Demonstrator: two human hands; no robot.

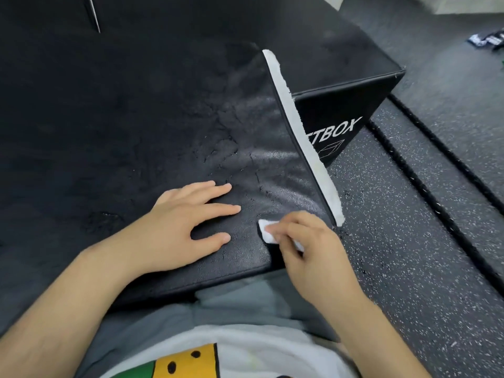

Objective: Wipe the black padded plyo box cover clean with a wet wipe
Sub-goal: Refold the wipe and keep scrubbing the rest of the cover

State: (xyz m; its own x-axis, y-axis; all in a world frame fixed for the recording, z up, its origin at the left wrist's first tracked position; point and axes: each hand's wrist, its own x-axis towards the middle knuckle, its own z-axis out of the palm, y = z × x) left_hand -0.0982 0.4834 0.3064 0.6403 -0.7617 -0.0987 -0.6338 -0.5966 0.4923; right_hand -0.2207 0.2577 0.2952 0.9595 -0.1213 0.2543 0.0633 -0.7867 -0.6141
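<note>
Head view, looking down on the black padded plyo box cover (122, 126), spread across the left and centre, with its near corner reaching the lap. Pressed flat on it near that corner, the left hand (188, 225), with fingers straight and apart. Pinched in the curled fingertips of the right hand (308, 241), a small folded wet wipe (266, 230), set against the cover just beside the near end of a white fuzzy fastening strip (296, 124).

Judging by the sheen, probably damp and wiped around the hands and up along the strip. Dull, cracked and flaking farther left and toward the far edge, so likely well under half done.

Beyond the strip, a black plyo box (335, 115) lettered "TBOX", standing on speckled rubber floor (409, 282). Farther right, thick black ropes (436, 201) along the floor, and small black packets (488, 39) well apart at the far corner. Nothing in the wipe's path but the bracing left hand. Flaking surface likely to soil so small a wipe quickly.
</note>
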